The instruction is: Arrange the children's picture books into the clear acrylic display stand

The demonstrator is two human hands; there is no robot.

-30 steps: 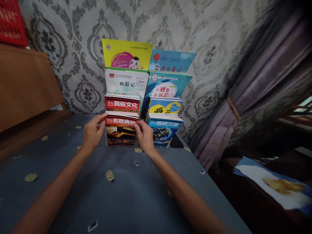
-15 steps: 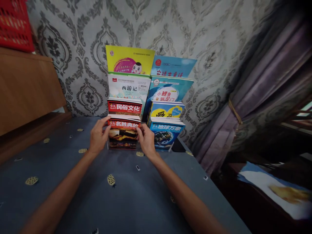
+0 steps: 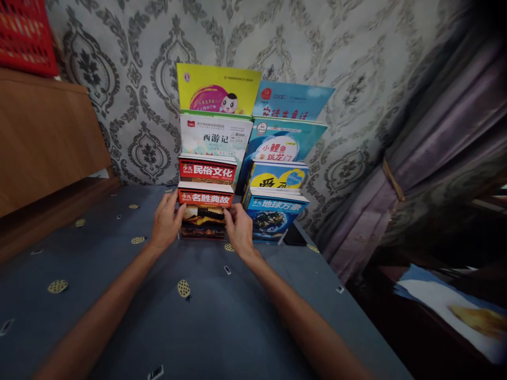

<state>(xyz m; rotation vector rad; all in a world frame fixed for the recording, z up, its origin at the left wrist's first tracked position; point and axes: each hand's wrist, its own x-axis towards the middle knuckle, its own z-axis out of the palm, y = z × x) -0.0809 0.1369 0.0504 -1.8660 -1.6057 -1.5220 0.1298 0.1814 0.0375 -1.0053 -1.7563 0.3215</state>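
Note:
My left hand (image 3: 165, 220) holds the left edge of a red-topped book (image 3: 205, 198), its thumb on the front cover. On the opposite edge, my right hand (image 3: 240, 227) grips the same book with thumb in front and fingers behind. This book stands upright at the front of the left stack. Behind it, in rising tiers, are another red book (image 3: 208, 170), a white book (image 3: 216, 134) and a yellow book (image 3: 217, 87). To the right stands a blue book with a globe cover (image 3: 273, 216). Whatever supports the books is mostly hidden.
A blue patterned cloth (image 3: 222, 316) covers the table. Right of the books lies a dark flat object (image 3: 295, 236). A wooden cabinet (image 3: 43, 137) with a red basket (image 3: 26, 39) stands left. Wallpaper rises behind, and a tied curtain (image 3: 368, 211) hangs right.
The view has shifted slightly, so the books appear a little farther right. The top of the front red book looks more level and squared. Both hands stay at its sides.

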